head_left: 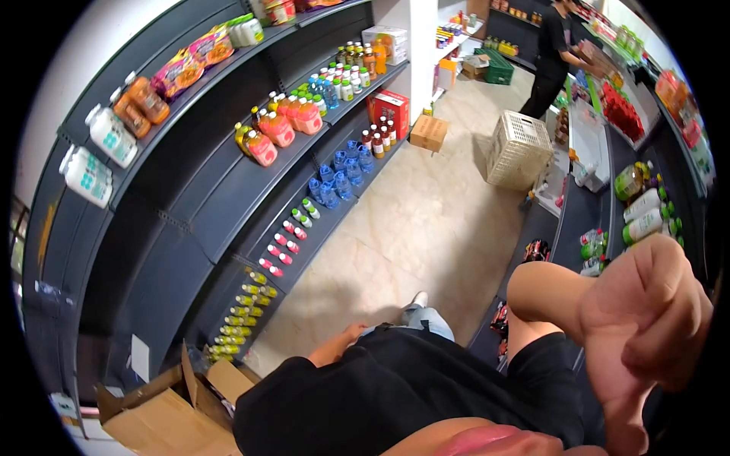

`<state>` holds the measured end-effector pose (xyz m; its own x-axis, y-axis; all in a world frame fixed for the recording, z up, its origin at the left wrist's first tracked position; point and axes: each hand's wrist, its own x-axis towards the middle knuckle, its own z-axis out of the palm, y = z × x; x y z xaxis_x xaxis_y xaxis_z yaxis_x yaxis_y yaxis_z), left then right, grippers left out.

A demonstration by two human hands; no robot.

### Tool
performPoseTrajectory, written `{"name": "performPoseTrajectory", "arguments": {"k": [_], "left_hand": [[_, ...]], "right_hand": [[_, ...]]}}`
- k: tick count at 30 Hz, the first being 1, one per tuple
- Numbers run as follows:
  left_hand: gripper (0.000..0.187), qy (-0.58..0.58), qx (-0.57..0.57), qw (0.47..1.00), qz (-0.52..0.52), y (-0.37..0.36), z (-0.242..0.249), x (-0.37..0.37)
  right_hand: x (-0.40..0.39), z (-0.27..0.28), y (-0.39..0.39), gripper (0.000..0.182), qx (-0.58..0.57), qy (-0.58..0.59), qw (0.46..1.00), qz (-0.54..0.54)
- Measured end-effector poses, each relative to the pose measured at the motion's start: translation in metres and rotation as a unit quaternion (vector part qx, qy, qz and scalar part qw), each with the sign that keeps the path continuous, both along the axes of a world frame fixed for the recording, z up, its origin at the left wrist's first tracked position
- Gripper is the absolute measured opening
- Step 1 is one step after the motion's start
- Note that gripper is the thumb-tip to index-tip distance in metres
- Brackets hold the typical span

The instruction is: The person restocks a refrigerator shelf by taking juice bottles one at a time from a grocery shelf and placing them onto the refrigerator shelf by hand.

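Observation:
My right hand (650, 308) is raised close to the camera at the right, in front of the right-hand shelves. Its fingers are curled in, and nothing shows between them. My left hand (353, 331) is low beside my waist, next to my black shirt (380, 387). It is small in view, its fingers are partly hidden, and no held object can be made out. Nearest to the right hand are white bottles with green labels (645, 225) on the right shelf.
Left shelves hold blue-wrapped bottles (325, 194), pink drinks (306, 118) and yellow-capped bottles (239, 321). An open cardboard box (163, 422) stands lower left. A white crate (519, 152) and small carton (429, 132) sit on the aisle floor (395, 220). Another person (549, 53) stands behind.

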<state>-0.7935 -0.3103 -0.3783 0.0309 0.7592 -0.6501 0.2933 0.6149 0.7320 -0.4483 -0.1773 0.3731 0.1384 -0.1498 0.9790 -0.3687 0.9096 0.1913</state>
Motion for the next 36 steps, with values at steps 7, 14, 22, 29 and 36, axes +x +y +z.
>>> {"name": "performPoseTrajectory", "arguments": {"k": [7,14,22,29,36], "left_hand": [[0.037,0.14,0.123,0.971,-0.15,-0.001,0.033,-0.002],[0.036,0.052,0.009,0.992,-0.113,0.014,0.041,-0.027],[0.031,-0.018,-0.119,0.993,-0.022,0.022,0.064,-0.086],[0.02,-0.014,-0.197,0.973,0.121,0.076,0.017,-0.041],[0.025,-0.395,0.044,0.911,-0.112,0.239,0.008,0.127]], "right_hand": [[0.0,-0.107,0.091,0.012,-0.383,-0.055,0.901,-0.196],[0.112,-0.613,0.079,0.037,-0.659,-0.47,0.326,-0.489],[0.238,-0.819,-0.246,0.038,-0.569,-0.79,0.227,-0.002],[0.209,-0.73,-0.219,0.025,-0.913,-0.394,0.027,-0.099],[0.203,-0.743,0.047,0.013,-0.902,-0.407,0.095,-0.107]]}}
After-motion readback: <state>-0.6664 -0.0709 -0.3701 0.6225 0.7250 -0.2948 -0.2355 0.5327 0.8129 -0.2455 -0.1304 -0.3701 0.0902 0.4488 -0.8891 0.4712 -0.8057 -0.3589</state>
